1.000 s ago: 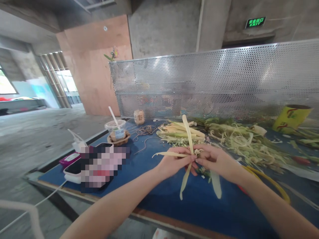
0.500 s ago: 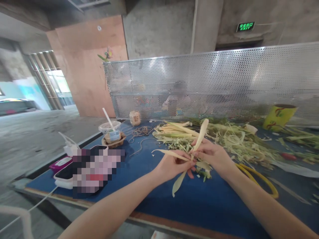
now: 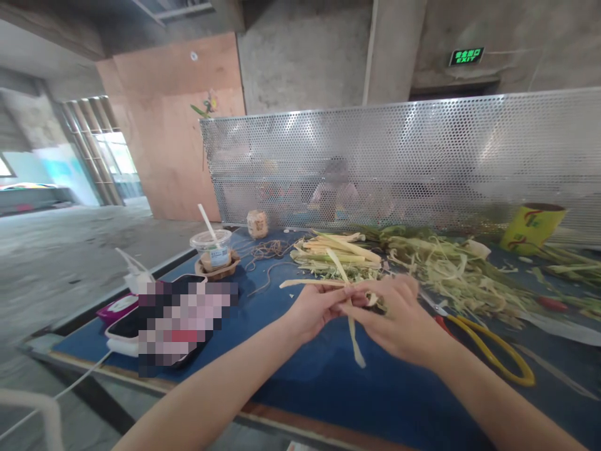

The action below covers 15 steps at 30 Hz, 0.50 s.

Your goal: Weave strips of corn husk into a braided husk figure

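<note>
Pale corn husk strips cross each other between my two hands, above the table's front half. My left hand pinches them near the crossing, with one narrow end sticking out to the left. From the other side, my right hand grips the same strips with thumb and fingers; its palm hides part of them. One end points up and away, another hangs down toward me. Scissors with yellow and red handles lie just beyond my right wrist. Behind the hands is a bundle of cut yellowish stalks.
Shredded husks are heaped at the back right, near a yellow roll. A lidded cup with a straw, a twine tangle and a phone occupy the left side. A perforated metal screen borders the back.
My right hand has turned over and lowered onto the strips, its back now facing up. The upright strip has swung left and lower. The view has shifted slightly, showing more of the scissors.
</note>
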Each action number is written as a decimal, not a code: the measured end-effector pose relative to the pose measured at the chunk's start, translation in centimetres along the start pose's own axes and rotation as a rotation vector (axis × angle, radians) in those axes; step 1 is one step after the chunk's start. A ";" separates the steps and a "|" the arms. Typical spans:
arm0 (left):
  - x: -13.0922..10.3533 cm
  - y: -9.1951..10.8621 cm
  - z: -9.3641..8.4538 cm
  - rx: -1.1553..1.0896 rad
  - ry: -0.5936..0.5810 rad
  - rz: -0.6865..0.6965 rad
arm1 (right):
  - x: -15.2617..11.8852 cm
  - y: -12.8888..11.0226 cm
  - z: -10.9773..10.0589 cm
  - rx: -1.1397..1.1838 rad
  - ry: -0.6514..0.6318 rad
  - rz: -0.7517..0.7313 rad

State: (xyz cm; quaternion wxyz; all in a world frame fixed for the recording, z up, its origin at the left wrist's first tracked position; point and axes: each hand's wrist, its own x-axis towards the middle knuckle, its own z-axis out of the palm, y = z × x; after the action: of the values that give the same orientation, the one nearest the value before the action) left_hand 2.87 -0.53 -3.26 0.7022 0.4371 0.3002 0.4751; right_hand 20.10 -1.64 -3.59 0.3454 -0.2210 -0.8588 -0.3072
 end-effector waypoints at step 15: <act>-0.1 -0.2 0.0 0.225 0.016 0.136 | 0.8 0.3 1.3 0.784 0.088 0.755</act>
State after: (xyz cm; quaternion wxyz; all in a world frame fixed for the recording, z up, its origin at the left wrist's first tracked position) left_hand 2.88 -0.66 -3.41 0.6125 0.5286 0.3270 0.4883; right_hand 19.17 -0.38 -3.68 0.5238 -0.3554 -0.7547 0.1726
